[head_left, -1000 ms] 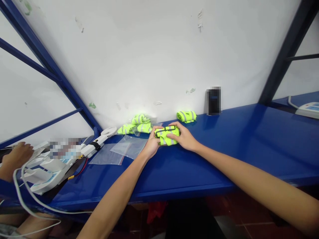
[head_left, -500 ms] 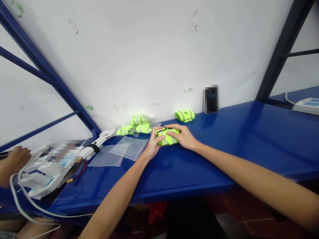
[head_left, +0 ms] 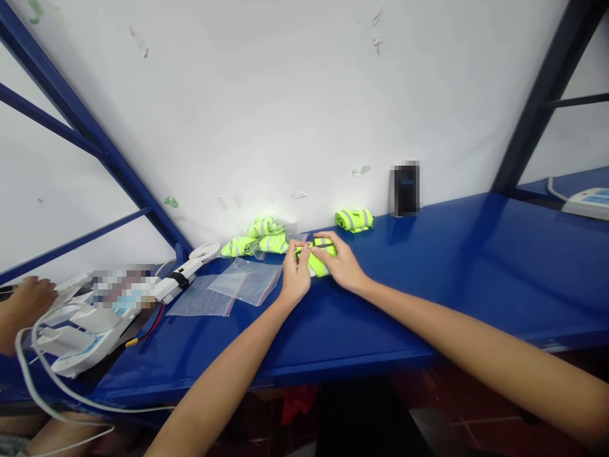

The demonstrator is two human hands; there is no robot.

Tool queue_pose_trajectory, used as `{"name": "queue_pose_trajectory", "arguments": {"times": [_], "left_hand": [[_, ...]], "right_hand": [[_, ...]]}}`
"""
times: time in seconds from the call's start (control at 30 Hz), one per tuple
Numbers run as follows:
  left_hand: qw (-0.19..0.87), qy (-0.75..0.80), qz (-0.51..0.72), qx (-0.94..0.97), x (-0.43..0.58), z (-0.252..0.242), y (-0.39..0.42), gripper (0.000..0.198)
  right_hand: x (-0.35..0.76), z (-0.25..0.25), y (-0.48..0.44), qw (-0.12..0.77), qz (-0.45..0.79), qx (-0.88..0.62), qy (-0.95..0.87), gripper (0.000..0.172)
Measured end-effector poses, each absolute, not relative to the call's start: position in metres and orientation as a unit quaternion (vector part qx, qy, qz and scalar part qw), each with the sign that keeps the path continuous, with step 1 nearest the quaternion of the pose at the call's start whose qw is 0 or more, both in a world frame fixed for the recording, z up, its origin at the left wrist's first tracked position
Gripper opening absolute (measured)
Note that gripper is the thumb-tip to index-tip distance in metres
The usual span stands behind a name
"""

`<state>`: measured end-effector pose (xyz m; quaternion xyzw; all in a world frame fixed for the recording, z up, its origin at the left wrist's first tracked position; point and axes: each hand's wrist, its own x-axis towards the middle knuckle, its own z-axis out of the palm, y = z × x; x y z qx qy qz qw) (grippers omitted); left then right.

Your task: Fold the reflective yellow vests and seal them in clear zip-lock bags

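Between my two hands is a folded neon-yellow reflective vest (head_left: pixel 320 263) with grey and black bands, held just over the blue table. My left hand (head_left: pixel 297 271) grips its left end, thumb on top. My right hand (head_left: pixel 343 261) closes round the right end, its thumb also lying across the top. The fingers behind the bundle are partly hidden. Beyond my right hand lies a rolled yellow vest (head_left: pixel 354 219) against the wall. Left of my hands, clear zip bags (head_left: pixel 247 279) lie flat, and behind them is a pile of bagged yellow vests (head_left: pixel 264 236).
A white handheld fan (head_left: pixel 204 252) and white devices with cables (head_left: pixel 78 346) crowd the left side. Another person's hand (head_left: pixel 31 301) is at the far left. A dark box (head_left: pixel 405 190) stands by the wall. Blue metal frames (head_left: pixel 102 149) rise at both sides.
Both hands have drawn slightly closer together on the vest. My left thumb has shifted onto its top, and more of the vest is covered. The view has tilted a little.
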<state>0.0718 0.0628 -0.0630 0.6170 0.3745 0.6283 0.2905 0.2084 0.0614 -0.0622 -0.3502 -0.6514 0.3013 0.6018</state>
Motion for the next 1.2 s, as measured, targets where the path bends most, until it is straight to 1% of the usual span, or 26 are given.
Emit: {"name": "queue_pose_trajectory", "arguments": {"times": [0.13,0.2,0.27,0.33,0.4,0.47,0.5,0.53,0.6,0.63,0.67,0.7,0.77,0.83,0.87,0.9,0.97,1.03,1.13,1.2], "left_hand": [[0.304,0.370,0.633,0.609,0.078,-0.064,0.060,0.020],[0.302,0.373,0.608,0.633,0.078,-0.063,0.060,0.025],[0.259,0.380,0.561,0.688,0.073,-0.059,0.060,0.030],[0.177,0.404,0.508,0.740,0.061,-0.051,0.060,0.033],[0.108,0.467,0.458,0.749,0.039,-0.040,0.060,0.035],[0.084,0.553,0.377,0.738,0.009,-0.028,0.061,0.036],[0.104,0.592,0.314,0.734,-0.007,-0.022,0.062,0.039],[0.148,0.626,0.237,0.728,-0.023,-0.017,0.063,0.042],[0.271,0.637,0.074,0.718,-0.046,-0.009,0.066,0.040],[0.325,0.621,0.035,0.712,-0.052,-0.007,0.068,0.037],[0.367,0.599,0.028,0.711,-0.052,-0.007,0.069,0.034],[0.407,0.567,0.035,0.716,-0.046,-0.010,0.071,0.031],[0.456,0.511,0.088,0.723,-0.023,-0.020,0.074,0.025],[0.471,0.493,0.195,0.705,0.010,-0.035,0.078,0.018],[0.485,0.479,0.249,0.688,0.025,-0.043,0.080,0.013],[0.509,0.458,0.275,0.675,0.039,-0.050,0.082,0.011],[0.518,0.443,0.317,0.660,0.056,-0.059,0.087,0.010],[0.473,0.459,0.349,0.666,0.060,-0.063,0.090,0.017],[0.311,0.485,0.414,0.705,0.056,-0.064,0.088,0.031],[0.205,0.473,0.452,0.728,0.055,-0.065,0.084,0.030]], "right_hand": [[0.207,-0.062,0.064,0.613,0.268,-0.391,-0.632,0.034],[0.210,-0.061,0.066,0.615,0.248,-0.403,-0.631,0.033],[0.215,-0.059,0.069,0.615,0.230,-0.411,-0.632,0.031],[0.223,-0.057,0.073,0.615,0.215,-0.422,-0.630,0.029],[0.230,-0.055,0.076,0.606,0.212,-0.442,-0.626,0.028],[0.236,-0.055,0.080,0.591,0.217,-0.464,-0.624,0.028],[0.237,-0.055,0.081,0.585,0.220,-0.471,-0.622,0.028],[0.237,-0.056,0.082,0.580,0.228,-0.476,-0.620,0.028],[0.232,-0.058,0.082,0.577,0.266,-0.473,-0.610,0.028],[0.227,-0.059,0.081,0.578,0.301,-0.463,-0.601,0.028],[0.222,-0.060,0.079,0.578,0.345,-0.447,-0.589,0.029],[0.216,-0.060,0.077,0.577,0.394,-0.429,-0.572,0.030],[0.207,-0.059,0.071,0.573,0.484,-0.392,-0.533,0.032],[0.203,-0.057,0.068,0.574,0.533,-0.371,-0.499,0.033],[0.203,-0.056,0.068,0.580,0.536,-0.372,-0.488,0.033],[0.205,-0.056,0.070,0.587,0.528,-0.379,-0.483,0.033],[0.214,-0.057,0.077,0.605,0.486,-0.411,-0.478,0.033],[0.224,-0.060,0.086,0.617,0.440,-0.451,-0.472,0.032],[0.236,-0.068,0.098,0.603,0.382,-0.511,-0.478,0.031],[0.239,-0.071,0.100,0.577,0.320,-0.545,-0.518,0.030]]}}
